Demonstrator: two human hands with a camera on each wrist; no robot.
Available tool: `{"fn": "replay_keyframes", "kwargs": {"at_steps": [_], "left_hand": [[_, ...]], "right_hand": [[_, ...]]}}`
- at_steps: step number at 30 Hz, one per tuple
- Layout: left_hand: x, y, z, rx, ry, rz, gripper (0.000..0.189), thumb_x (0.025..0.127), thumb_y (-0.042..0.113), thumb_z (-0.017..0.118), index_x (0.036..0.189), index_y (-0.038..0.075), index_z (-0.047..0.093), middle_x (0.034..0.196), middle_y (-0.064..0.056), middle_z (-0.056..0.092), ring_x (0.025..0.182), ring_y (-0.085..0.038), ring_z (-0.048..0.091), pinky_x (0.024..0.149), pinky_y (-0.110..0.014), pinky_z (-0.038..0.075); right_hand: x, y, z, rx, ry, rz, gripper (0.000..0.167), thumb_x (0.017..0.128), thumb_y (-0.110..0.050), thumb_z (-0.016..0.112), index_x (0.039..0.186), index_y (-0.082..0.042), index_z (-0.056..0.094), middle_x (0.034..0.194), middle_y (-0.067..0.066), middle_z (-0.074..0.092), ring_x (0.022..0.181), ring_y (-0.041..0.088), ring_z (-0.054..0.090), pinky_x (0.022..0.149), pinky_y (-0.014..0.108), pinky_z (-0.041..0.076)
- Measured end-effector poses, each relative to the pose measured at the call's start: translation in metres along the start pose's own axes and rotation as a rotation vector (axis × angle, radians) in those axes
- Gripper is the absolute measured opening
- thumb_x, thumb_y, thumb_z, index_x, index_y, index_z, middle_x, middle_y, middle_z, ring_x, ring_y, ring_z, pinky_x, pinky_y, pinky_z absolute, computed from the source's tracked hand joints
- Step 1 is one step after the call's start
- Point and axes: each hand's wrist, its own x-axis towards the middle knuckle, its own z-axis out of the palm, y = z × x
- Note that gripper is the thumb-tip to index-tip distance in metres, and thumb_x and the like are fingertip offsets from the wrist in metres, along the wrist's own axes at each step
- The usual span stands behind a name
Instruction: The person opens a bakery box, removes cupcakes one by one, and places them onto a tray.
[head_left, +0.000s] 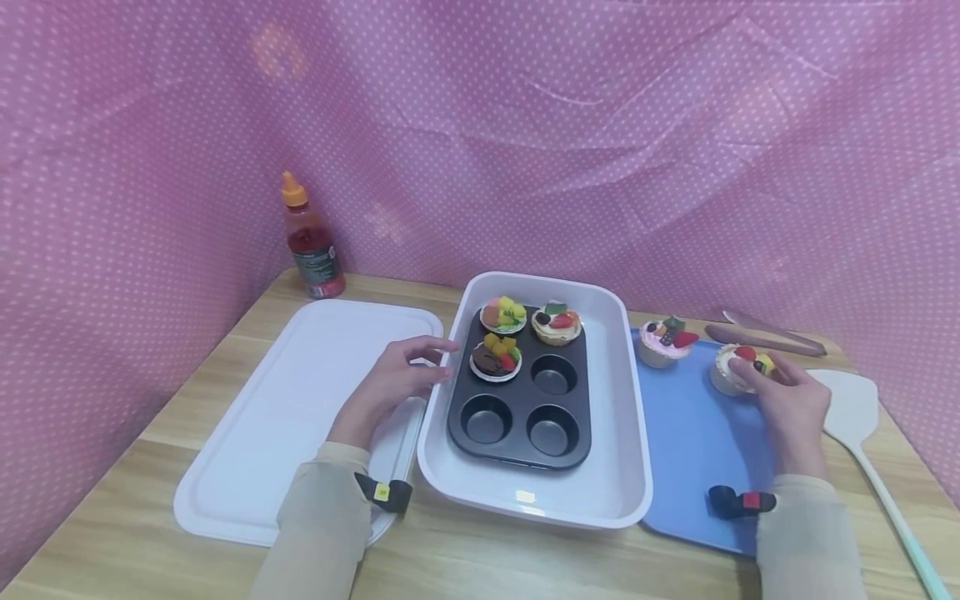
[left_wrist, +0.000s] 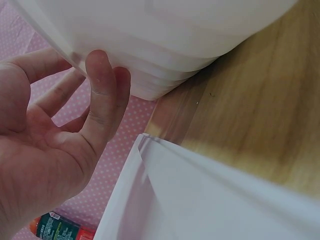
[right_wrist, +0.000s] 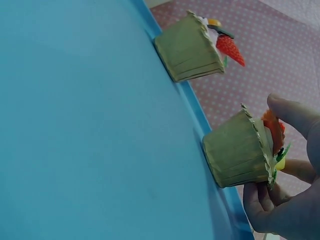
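Note:
My left hand [head_left: 392,385] is at the left rim of a deep white tray [head_left: 636,408], its loosely bent fingers against the rim and outer wall. In that tray a dark muffin tin [head_left: 521,412] holds three fruit-topped cupcakes, a chocolate one [head_left: 491,360] among them; its other cups hold nothing. On the right, my right hand [head_left: 797,407] grips a cream-topped fruit cupcake [right_wrist: 237,150], thumb by the topping and fingers at the pale paper cup. Its base is at the edge of the blue tray [head_left: 697,454]. Beside it stands a pink-topped cupcake [head_left: 663,343].
A flat white rectangular lid or board [head_left: 300,417] lies at the left. Behind it stands a sauce bottle [head_left: 315,250] with an orange cap. Metal tongs [head_left: 765,337] lie at the back right, near a white spatula [head_left: 855,404]. Pink dotted cloth hangs behind the table.

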Motion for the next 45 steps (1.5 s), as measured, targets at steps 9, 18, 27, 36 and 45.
{"fn": "replay_keyframes", "kwargs": {"at_steps": [9, 18, 27, 36, 45], "left_hand": [[0.0011, -0.0006, 0.0006, 0.007, 0.002, -0.009, 0.042, 0.089, 0.010, 0.072, 0.131, 0.015, 0.067, 0.124, -0.016, 0.063, 0.101, -0.023, 0.063, 0.074, -0.030, 0.057], [0.0001, 0.0015, 0.0016, 0.022, 0.015, -0.021, 0.040, 0.090, 0.010, 0.071, 0.129, 0.016, 0.068, 0.122, -0.016, 0.062, 0.100, -0.023, 0.064, 0.075, -0.031, 0.058], [-0.0008, 0.0023, 0.0010, 0.020, 0.021, -0.021, 0.040, 0.090, 0.009, 0.071, 0.129, 0.015, 0.068, 0.121, -0.016, 0.063, 0.098, -0.022, 0.064, 0.074, -0.031, 0.057], [-0.0025, 0.0033, 0.0004, 0.022, 0.030, -0.029, 0.040, 0.090, 0.009, 0.072, 0.129, 0.016, 0.068, 0.122, -0.016, 0.062, 0.097, -0.022, 0.063, 0.075, -0.031, 0.057], [-0.0024, 0.0032, 0.0011, 0.025, 0.025, -0.037, 0.040, 0.090, 0.011, 0.071, 0.129, 0.018, 0.068, 0.123, -0.014, 0.062, 0.101, -0.024, 0.063, 0.076, -0.031, 0.058]], "right_hand": [[0.0015, 0.0008, 0.0011, -0.023, 0.009, -0.009, 0.088, 0.084, -0.050, 0.078, 0.156, -0.021, 0.037, 0.164, 0.008, 0.030, 0.154, 0.022, 0.027, 0.124, 0.042, 0.028], [0.0000, 0.0013, 0.0022, 0.008, 0.003, -0.016, 0.092, 0.084, -0.050, 0.077, 0.158, -0.021, 0.031, 0.164, 0.004, 0.030, 0.153, 0.022, 0.029, 0.125, 0.040, 0.025], [0.0011, 0.0011, 0.0034, 0.009, 0.003, -0.014, 0.093, 0.083, -0.053, 0.077, 0.158, -0.022, 0.031, 0.164, 0.002, 0.030, 0.153, 0.021, 0.029, 0.125, 0.041, 0.024], [-0.0003, -0.0001, 0.0022, 0.007, -0.017, -0.021, 0.093, 0.083, -0.052, 0.077, 0.158, -0.021, 0.031, 0.164, 0.003, 0.030, 0.154, 0.022, 0.027, 0.126, 0.042, 0.022], [-0.0022, -0.0018, 0.0003, -0.003, 0.033, -0.028, 0.089, 0.083, -0.048, 0.079, 0.156, -0.022, 0.035, 0.162, 0.003, 0.037, 0.151, 0.019, 0.033, 0.124, 0.037, 0.027]]}}
